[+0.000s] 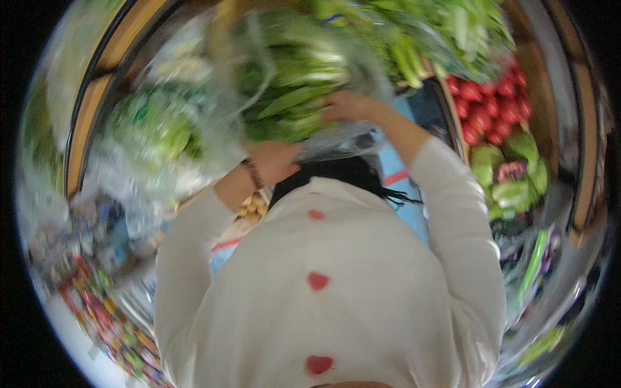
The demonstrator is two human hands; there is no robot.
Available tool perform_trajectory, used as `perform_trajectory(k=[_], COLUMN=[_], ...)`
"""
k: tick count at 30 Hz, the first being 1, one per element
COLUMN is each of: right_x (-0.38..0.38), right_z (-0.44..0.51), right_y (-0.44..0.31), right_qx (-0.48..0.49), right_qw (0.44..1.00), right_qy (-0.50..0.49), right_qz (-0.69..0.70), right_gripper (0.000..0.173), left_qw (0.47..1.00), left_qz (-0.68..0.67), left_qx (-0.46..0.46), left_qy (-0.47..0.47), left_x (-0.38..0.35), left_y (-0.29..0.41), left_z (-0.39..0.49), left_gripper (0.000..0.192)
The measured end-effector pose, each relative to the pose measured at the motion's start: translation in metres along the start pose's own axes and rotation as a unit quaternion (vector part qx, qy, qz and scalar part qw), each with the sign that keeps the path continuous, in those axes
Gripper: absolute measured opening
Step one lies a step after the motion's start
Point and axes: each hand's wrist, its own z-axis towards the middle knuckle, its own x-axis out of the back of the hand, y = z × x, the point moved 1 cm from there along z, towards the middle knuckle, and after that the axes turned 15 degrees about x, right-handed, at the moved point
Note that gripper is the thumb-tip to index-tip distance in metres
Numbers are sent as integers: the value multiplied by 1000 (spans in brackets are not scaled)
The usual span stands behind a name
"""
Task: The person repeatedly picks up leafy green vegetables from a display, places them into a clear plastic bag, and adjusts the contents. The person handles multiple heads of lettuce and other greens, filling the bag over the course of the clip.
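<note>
Long green leafy vegetables (291, 104) lie in a large clear plastic bag (257, 63) in front of my body. My right hand (347, 105) rests against the leaves at their right side, its fingertips among the pale stems. Nearer to me, my left hand (274, 160), with a dark beaded bracelet (253, 173) at the wrist, is at the bag's near edge. Motion blur hides whether its fingers pinch the plastic. Another clear bag of green vegetables (170, 136) lies to the left of the hands.
Red radishes (490, 106) fill part of a box at the right, with packed green vegetables (509, 179) below them. More leafy greens (412, 39) in plastic lie at the upper right. Colourful packages (111, 320) stand at the lower left. Small tan items (253, 208) show beside my left forearm.
</note>
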Motion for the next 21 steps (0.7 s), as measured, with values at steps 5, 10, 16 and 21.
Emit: perform_trajectory(k=[5, 10, 16, 21], right_x=[53, 66, 65, 70], right_z=[-13, -5, 1, -28], right_y=[-19, -28, -24, -54], right_qx=[-24, -97, -86, -62], right_qw=[936, 895, 789, 792], right_qy=[78, 146, 193, 230], right_qz=[342, 410, 577, 562], right_gripper=[58, 66, 55, 47], left_qw=[995, 985, 984, 990], left_qz=[-30, -80, -73, -56], left_qx=[-39, -53, -63, -42], left_qy=[81, 143, 151, 119], left_x=[-11, -9, -13, -8], left_y=[-10, -8, -8, -6], left_z=[-20, -34, -37, -34], left_gripper=[20, 12, 15, 16])
